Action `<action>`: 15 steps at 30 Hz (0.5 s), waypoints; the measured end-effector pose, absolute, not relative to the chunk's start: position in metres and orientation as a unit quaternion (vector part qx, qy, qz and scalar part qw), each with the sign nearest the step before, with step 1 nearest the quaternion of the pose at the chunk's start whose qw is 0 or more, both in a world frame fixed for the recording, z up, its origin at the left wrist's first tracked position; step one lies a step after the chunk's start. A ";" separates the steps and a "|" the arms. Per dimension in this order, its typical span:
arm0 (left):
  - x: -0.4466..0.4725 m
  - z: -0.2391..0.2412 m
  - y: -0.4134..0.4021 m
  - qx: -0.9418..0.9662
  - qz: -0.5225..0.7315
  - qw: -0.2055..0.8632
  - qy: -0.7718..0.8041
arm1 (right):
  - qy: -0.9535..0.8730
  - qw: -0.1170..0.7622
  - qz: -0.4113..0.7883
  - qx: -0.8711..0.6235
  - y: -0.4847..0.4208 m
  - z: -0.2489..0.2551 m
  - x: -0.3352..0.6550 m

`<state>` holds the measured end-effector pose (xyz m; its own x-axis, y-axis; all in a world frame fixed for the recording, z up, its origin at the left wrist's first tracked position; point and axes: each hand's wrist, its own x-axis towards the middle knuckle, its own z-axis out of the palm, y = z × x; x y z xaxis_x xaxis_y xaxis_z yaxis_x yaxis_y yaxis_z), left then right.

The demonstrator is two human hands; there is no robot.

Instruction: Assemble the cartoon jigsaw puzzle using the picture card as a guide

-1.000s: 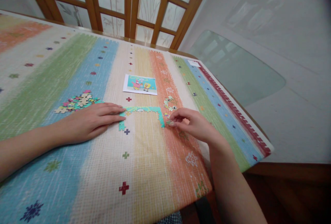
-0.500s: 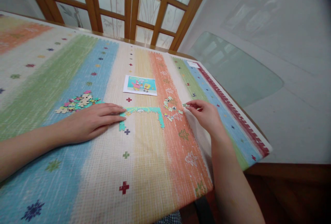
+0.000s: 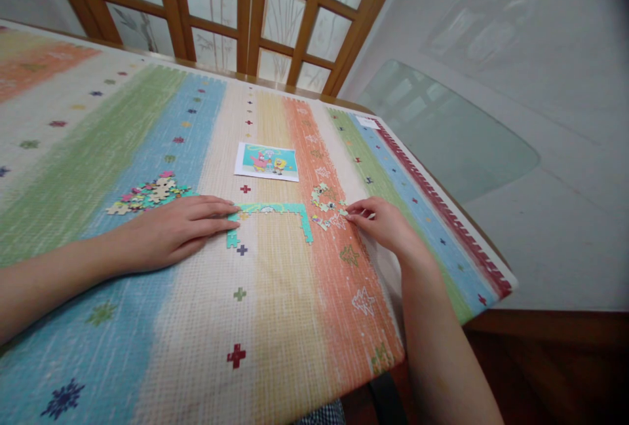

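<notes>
My left hand [image 3: 181, 230] lies flat with its fingers stretched out. Its fingertips rest on the left side of a joined turquoise puzzle border [image 3: 272, 207], which has a top strip and two short sides. My right hand [image 3: 376, 219] pinches thumb and fingers at a small puzzle piece [image 3: 343, 211], mostly hidden by the fingertips. Just left of that pinch, several loose puzzle pieces [image 3: 322, 197] lie spread on the orange stripe. Behind my left hand is a heap of mixed puzzle pieces [image 3: 152, 192], partly covered by the hand.
Beyond the border lies a picture card [image 3: 270, 162] with cartoon figures on turquoise. A striped cloth [image 3: 206, 320] covers the table. A small white paper [image 3: 367, 122] is near the far right edge. Wood-framed glass doors [image 3: 248, 12] and a pale wall stand behind.
My right hand has moved slightly left and toward me, bringing the pinched piece to the loose pieces on the orange stripe. My left hand stays in place.
</notes>
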<state>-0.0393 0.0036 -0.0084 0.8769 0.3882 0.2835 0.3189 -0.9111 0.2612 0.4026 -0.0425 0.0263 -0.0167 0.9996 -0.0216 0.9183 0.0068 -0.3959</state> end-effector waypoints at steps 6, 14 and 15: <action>-0.038 -0.008 0.005 0.964 0.174 0.100 0.177 | -0.679 0.156 0.176 -0.695 -0.040 0.023 0.402; -0.038 -0.008 0.005 0.962 0.173 0.110 0.181 | -0.657 0.191 0.208 -0.699 -0.040 0.024 0.395; -0.039 -0.008 0.005 0.962 0.173 0.110 0.181 | -0.658 0.190 0.211 -0.698 -0.040 0.024 0.394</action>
<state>-0.0387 0.0050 -0.0081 0.8746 0.3858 0.2938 0.3093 -0.9104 0.2747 0.3943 -0.0396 0.0240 0.0454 0.9980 -0.0448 0.8379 -0.0625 -0.5423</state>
